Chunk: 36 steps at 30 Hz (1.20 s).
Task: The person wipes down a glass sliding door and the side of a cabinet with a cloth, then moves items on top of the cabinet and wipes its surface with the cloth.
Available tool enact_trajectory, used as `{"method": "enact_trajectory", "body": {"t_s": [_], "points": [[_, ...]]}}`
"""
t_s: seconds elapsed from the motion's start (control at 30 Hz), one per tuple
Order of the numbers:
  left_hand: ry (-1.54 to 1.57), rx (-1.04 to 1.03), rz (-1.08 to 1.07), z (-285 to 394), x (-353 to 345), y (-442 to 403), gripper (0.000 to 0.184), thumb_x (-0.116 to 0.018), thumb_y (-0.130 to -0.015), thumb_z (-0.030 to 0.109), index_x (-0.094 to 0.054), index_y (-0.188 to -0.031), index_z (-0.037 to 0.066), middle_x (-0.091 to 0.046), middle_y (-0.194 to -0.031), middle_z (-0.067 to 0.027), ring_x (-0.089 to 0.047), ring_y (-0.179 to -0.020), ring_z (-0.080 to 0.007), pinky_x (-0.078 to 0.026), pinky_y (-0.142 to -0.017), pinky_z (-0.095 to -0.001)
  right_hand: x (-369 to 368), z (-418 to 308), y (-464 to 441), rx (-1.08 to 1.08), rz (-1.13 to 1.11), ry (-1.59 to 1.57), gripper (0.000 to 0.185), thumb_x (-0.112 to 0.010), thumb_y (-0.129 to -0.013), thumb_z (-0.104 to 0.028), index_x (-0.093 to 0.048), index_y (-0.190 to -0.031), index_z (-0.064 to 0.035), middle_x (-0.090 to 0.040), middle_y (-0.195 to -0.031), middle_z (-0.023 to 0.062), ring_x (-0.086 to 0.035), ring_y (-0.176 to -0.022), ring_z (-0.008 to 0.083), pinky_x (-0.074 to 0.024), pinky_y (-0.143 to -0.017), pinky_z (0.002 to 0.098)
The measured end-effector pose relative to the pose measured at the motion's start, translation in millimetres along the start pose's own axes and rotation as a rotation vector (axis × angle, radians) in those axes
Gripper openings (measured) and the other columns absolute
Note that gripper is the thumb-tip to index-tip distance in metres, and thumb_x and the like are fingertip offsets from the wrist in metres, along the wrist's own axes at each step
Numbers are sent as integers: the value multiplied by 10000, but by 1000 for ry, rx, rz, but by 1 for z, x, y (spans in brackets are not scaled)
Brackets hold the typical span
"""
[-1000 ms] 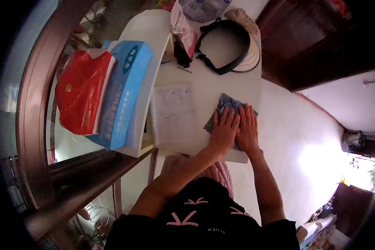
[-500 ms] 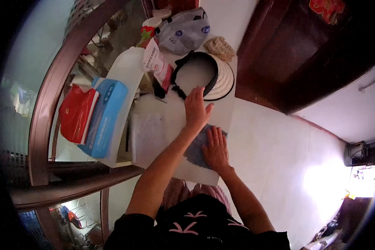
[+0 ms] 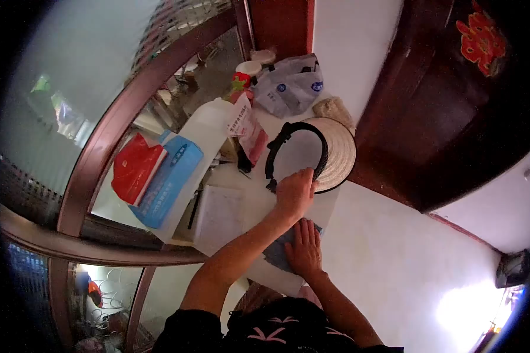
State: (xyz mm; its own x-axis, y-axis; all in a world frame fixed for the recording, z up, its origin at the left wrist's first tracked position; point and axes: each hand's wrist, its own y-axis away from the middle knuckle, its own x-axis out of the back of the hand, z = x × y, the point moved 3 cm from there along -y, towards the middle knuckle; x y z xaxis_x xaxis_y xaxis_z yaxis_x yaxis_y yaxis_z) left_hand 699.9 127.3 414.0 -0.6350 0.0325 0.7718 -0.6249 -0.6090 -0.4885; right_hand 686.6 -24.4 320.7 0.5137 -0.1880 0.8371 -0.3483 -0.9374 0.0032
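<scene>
A straw sun visor [image 3: 339, 154] with a black band lies on the white table [image 3: 259, 176]. At the near edge of that band is my left hand [image 3: 295, 193], its fingers curled closed on the visor; the fingertips are partly hidden. Closer to me, a grey-blue cloth [image 3: 277, 256] lies on the table's near end. My right hand [image 3: 305, 252] rests flat on the cloth, fingers stretched forward, and covers part of it.
Left of the hands lie a clear plastic sheet [image 3: 219, 215], a blue box [image 3: 169, 182] and a red tissue pack [image 3: 136, 167]. Farther back are a red-and-white packet [image 3: 248, 132], a grey bag [image 3: 288, 85] and a tan bundle [image 3: 334, 110]. Brown framing [image 3: 109, 138] borders the left side.
My left hand has gone from spread fingers to a closed grip at the visor's band. My right hand stays flat on the cloth. The whole view has shifted as my head moved.
</scene>
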Motion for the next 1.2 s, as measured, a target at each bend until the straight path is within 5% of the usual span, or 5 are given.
{"method": "enact_trajectory", "body": {"t_s": [0.2, 0.3, 0.4, 0.67, 1.2], "points": [[-279, -92, 228, -15, 84, -39, 164, -655, -825, 179, -529, -889, 95, -590, -756, -83, -630, -689, -309, -504, -591, -429, -9, 7, 4, 69, 35, 64, 660, -536, -924, -324, -332, -1438, 37, -259, -1533, 243, -199, -1439, 414, -167, -1166, 511], [-469, -23, 159, -47, 122, -80, 126, -606, -845, 156, -567, -950, 99, -641, -790, -91, -662, -705, -300, -515, -570, -443, -12, 10, 5, 74, 44, 68, 652, -538, -927, -318, -337, -1434, 41, -255, -1535, 247, -198, -1440, 413, -167, -1165, 515], [-541, 126, 14, -96, 152, -121, 344, -656, -824, 184, -591, -1146, 82, -680, -937, -148, -668, -864, -333, -517, -713, -478, -18, 16, 4, 90, 33, 58, 662, -551, -923, -330, -343, -1431, 41, -251, -1537, 244, -201, -1439, 412, -165, -1165, 521], [-620, 217, -243, -168, 137, -126, 593, -729, -787, 316, -544, -1302, 87, -618, -1227, -163, -589, -1126, -348, -440, -952, -494, -18, 16, 4, 195, 164, 112, 537, -658, -864, -244, -485, -1359, -128, -366, -1469, 173, -266, -1396, 439, -236, -1129, 555], [-531, -88, 30, -172, 104, -119, 542, -687, -719, 135, -542, -1241, 109, -598, -1148, -122, -538, -1136, -324, -354, -1010, -488, -1, 21, -48, 354, 213, 258, 470, -640, -857, -264, -543, -1311, -190, -442, -1421, 107, -341, -1354, 434, -306, -1076, 572]]}}
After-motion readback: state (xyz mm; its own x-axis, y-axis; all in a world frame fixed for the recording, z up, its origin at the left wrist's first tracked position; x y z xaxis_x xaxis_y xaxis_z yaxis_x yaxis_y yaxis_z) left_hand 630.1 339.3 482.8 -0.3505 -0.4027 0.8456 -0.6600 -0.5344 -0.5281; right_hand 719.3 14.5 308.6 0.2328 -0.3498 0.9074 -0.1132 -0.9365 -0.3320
